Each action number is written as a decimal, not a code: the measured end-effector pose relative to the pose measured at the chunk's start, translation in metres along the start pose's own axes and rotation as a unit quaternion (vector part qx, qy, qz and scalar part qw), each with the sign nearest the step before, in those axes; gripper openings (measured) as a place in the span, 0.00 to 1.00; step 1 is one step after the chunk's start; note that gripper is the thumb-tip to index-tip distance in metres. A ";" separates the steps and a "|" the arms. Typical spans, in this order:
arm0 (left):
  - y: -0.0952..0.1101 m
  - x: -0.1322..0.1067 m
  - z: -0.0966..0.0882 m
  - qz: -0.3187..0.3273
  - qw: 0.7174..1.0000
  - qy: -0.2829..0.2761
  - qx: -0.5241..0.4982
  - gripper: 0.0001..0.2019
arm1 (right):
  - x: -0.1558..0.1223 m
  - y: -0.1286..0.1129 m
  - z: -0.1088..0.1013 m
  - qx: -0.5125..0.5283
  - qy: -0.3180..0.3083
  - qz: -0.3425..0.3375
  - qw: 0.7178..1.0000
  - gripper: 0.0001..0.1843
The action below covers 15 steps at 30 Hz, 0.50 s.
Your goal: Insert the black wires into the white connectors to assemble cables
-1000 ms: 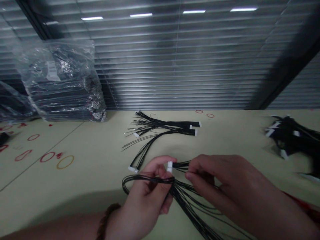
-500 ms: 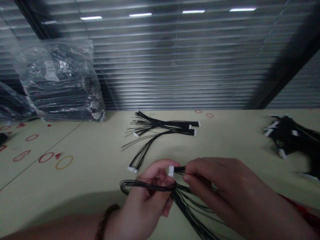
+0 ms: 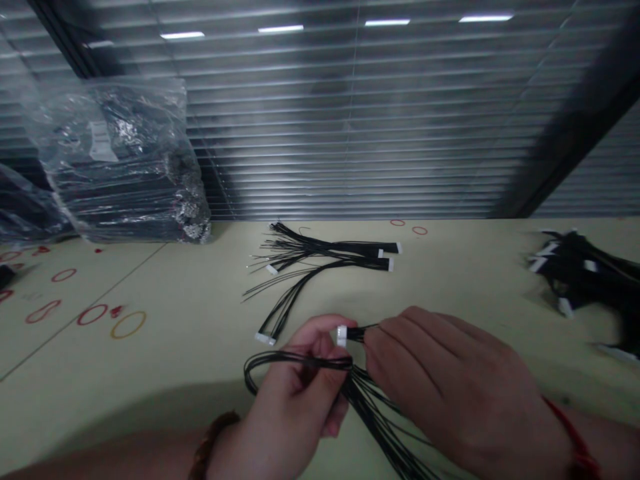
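Observation:
My left hand (image 3: pixel 305 393) is closed around a bundle of thin black wires (image 3: pixel 373 413). Part of the bundle loops out over the back of that hand, and the rest fans down to the lower right. A white connector (image 3: pixel 342 335) stands upright between the left index finger and thumb. Short black wires run from its right side into my right hand (image 3: pixel 440 380). That hand is closed, its back toward me, hiding its fingertips. Beyond both hands lie wire harnesses (image 3: pixel 340 263) with white connectors on the table.
A clear plastic bag (image 3: pixel 125 180) of black wires leans against the blinds (image 3: pixel 350 120) at the back left. A pile of black harnesses (image 3: pixel 590 273) lies at the right edge. Red rubber bands (image 3: pixel 93 315) and a yellow band (image 3: pixel 129 325) are scattered over the tabletop (image 3: pixel 175 293).
My right hand has turned over so its back shows, and it stays close to the connector. The connector and the wire loop have shifted slightly upward.

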<state>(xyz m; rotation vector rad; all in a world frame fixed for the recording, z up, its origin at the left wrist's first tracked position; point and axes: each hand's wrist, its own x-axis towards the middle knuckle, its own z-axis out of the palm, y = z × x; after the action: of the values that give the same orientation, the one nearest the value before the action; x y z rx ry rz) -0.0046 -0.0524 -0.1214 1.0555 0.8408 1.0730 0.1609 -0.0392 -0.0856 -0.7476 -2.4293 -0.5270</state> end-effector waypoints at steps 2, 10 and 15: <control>-0.001 0.000 -0.001 -0.003 1.000 -0.001 -0.001 0.12 | 0.000 -0.001 0.001 -0.007 0.003 -0.012 1.000 0.08; 0.002 -0.002 -0.001 -0.016 0.999 -0.008 0.028 0.15 | -0.003 -0.004 0.003 -0.011 -0.021 -0.028 0.999 0.14; 0.002 0.000 0.001 -0.030 0.999 -0.004 0.025 0.15 | 0.006 -0.003 0.006 -0.014 -0.025 -0.025 0.999 0.13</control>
<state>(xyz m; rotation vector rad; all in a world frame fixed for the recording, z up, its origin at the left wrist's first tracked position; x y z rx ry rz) -0.0046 -0.0525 -0.1192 1.0704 0.8915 1.0018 0.1526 -0.0367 -0.0873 -0.7213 -2.4962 -0.5682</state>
